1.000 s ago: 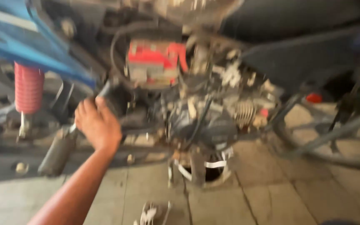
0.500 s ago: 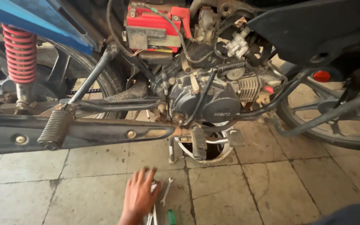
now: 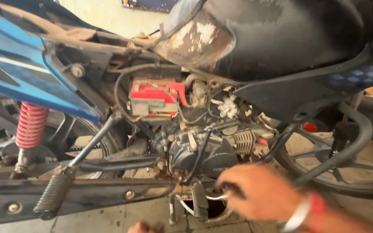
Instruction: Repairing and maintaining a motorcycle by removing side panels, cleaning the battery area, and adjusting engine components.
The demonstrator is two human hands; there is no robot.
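The motorcycle was seen from its side with the covers off, so that the engine (image 3: 203,157) and the red-topped battery (image 3: 154,97) above it lay open to view. The black tank (image 3: 281,34) and the blue side panel (image 3: 18,73) were in place, as were the red spring (image 3: 31,125) at the rear and the ribbed footrest (image 3: 53,195) on its arm.

The right hand (image 3: 260,196), blurred and with a bangle (image 3: 296,213) at the wrist, was held low in front of the engine. Its grip was closed around a thin metal tool (image 3: 216,197), whose bright shaft reached from the fingers toward the underside of the engine case, just above a dark opening in the tiled floor (image 3: 152,215). Whether the tool's tip was seated on a bolt could not be told, since that spot was hidden by a bracket and by blur.

Only the fingertips of the left hand (image 3: 145,227) were shown at the bottom edge, near the floor; it could not be told whether its grip was open or closed, or whether anything was held.

As a judgement, the stripping of the covers was done and work at the engine's lower edge was under way. No loosened part was seen lying apart, and nothing had been refitted.
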